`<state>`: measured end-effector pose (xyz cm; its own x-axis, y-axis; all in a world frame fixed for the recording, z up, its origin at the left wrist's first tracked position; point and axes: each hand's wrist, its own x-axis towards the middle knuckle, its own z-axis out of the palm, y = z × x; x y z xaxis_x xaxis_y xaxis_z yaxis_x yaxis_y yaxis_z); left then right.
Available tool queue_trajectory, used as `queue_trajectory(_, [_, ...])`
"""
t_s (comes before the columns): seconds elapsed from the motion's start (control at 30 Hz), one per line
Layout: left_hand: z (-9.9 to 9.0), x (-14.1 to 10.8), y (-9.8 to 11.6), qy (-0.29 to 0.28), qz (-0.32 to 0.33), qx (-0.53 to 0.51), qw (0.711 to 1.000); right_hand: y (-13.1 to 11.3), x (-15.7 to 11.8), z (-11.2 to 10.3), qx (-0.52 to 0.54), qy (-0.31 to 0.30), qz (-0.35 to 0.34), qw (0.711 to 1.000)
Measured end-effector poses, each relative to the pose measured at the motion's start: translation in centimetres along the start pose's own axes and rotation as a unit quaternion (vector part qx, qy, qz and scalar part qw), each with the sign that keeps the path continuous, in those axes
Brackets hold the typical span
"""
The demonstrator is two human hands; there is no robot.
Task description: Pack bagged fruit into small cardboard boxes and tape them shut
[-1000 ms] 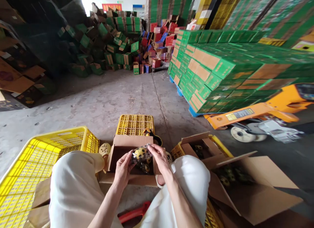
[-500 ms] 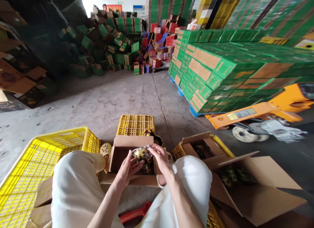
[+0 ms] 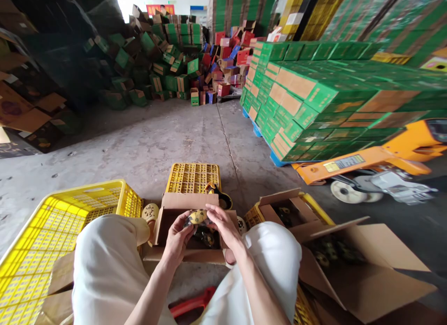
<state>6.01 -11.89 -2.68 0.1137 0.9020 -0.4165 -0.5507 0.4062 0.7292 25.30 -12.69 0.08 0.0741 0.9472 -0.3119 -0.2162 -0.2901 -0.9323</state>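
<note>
Between my two hands is a wrapped yellow fruit (image 3: pixel 197 216) with dark spots or print, in clear crinkled plastic; its exact kind is not plain. My left hand (image 3: pixel 178 237) grips the wrapper's left end between thumb and fingers. At the right end, my right hand (image 3: pixel 224 226) has its fingers closed about the plastic. Both hands are over an open cardboard box (image 3: pixel 168 225) that stands between my feet. Inside it, below my hands, lie more dark, shiny wrapped pieces (image 3: pixel 206 237), partly hidden.
Left of me stands a yellow crate (image 3: pixel 120 199); another yellow crate (image 3: pixel 192 173) is behind the box. To the right are two open cartons (image 3: pixel 377 280) with wrapped pieces. Green boxes (image 3: pixel 300 101) are stacked on a blue pallet beside an orange pallet jack (image 3: pixel 349 164).
My left hand has closed on the left end of the wrapped fruit, where its fingers were spread beneath it. The fruit has shifted slightly left, and my right hand a little left too.
</note>
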Motion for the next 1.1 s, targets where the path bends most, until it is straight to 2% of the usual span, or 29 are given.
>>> queue_trajectory(0.23, [0.2, -0.2, 0.4, 0.0, -0.019, -0.027, 0.999, -0.1, 0.0, -0.1, -0.039, 0.017, -0.047, 0.998])
queue_trajectory(0.4, [0.1, -0.3, 0.2, 0.01, -0.035, -0.007, 0.999, -0.2, 0.2, 0.0, -0.062, -0.005, -0.041, 0.997])
queue_trajectory(0.57, [0.1, -0.4, 0.2, 0.007, -0.024, -0.009, 1.0, -0.3, 0.2, 0.0, -0.082, -0.007, -0.051, 0.995])
queue_trajectory(0.77, [0.5, -0.8, 0.3, -0.014, -0.001, 0.009, 1.0, -0.6, 0.1, 0.2, -0.021, -0.004, -0.031, 0.999])
queue_trajectory(0.97, [0.3, -0.8, 0.1, -0.01, 0.007, 0.028, 1.0, -1.1, -0.6, 0.3, -0.077, -0.023, 0.0, 0.997])
queue_trajectory(1.1, [0.5, -0.9, 0.2, -0.019, 0.002, 0.031, 0.999, -0.9, -0.3, 0.1, -0.084, -0.028, -0.022, 0.996])
